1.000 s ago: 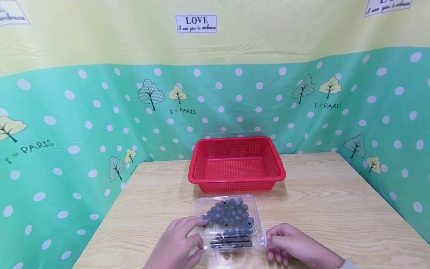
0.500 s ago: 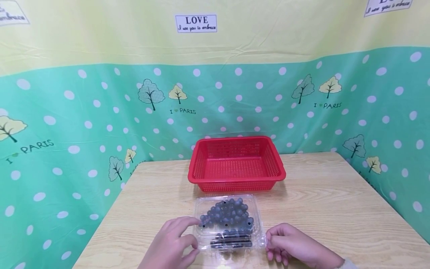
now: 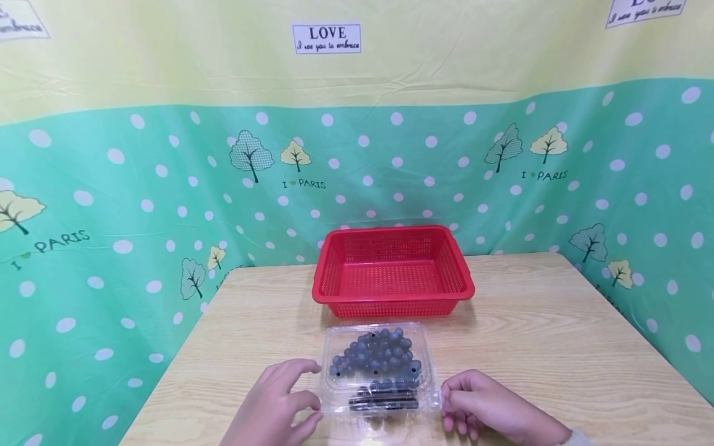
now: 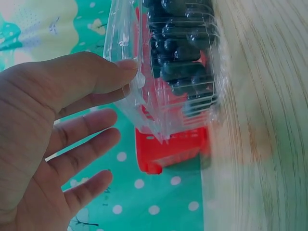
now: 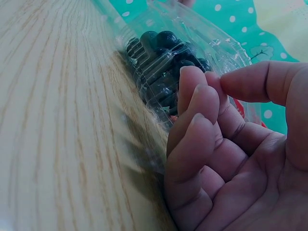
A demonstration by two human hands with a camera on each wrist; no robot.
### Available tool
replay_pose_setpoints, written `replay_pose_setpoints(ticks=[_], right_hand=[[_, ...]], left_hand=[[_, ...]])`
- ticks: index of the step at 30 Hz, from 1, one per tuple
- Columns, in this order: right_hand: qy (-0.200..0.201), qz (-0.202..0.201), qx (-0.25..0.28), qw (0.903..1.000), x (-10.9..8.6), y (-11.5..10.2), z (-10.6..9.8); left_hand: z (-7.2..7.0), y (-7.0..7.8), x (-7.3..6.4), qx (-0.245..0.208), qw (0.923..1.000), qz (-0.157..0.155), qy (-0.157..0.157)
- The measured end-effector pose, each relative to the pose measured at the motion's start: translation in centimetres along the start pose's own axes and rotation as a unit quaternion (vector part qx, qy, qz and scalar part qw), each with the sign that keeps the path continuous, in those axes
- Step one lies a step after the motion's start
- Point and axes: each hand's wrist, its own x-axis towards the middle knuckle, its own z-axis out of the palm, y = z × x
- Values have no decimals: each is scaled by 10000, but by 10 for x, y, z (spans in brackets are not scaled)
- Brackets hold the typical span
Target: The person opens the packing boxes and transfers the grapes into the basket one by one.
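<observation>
A clear plastic clamshell box (image 3: pixel 337 395) of dark grapes (image 3: pixel 376 353) lies lid-up on the wooden table. My left hand (image 3: pixel 270 399) is at its front left edge; in the left wrist view the thumb and index finger (image 4: pixel 82 77) pinch the plastic rim, the other fingers spread apart. At the front right edge my right hand (image 3: pixel 480 402) rests on the table. The right wrist view shows its thumb and index fingertips (image 5: pixel 197 79) meeting by the box's rim, the remaining fingers curled.
Just behind the box stands a red perforated basket (image 3: pixel 390 282) with nothing in it. The light wooden table (image 3: pixel 530 322) is bordered at the back and sides by a green and yellow printed cloth (image 3: pixel 390 148).
My left hand has shifted left, its fingers drawing off the top of the lid to the left edge. The right hand and basket have stayed in place.
</observation>
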Motion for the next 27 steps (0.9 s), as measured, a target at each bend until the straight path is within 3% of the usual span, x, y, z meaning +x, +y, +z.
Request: replay_pose_setpoints(ticks=[8, 17, 27], right_hand=[[26, 42, -18, 10000, 0, 0, 0], [15, 44, -27, 10000, 0, -1, 0], [9, -1, -79, 10000, -1, -2, 1]], left_hand=[[3, -3, -2, -64, 9996, 242, 148], [0, 0, 0, -10, 9996, 246, -110], [2, 0, 0, 11, 9988, 497, -45]])
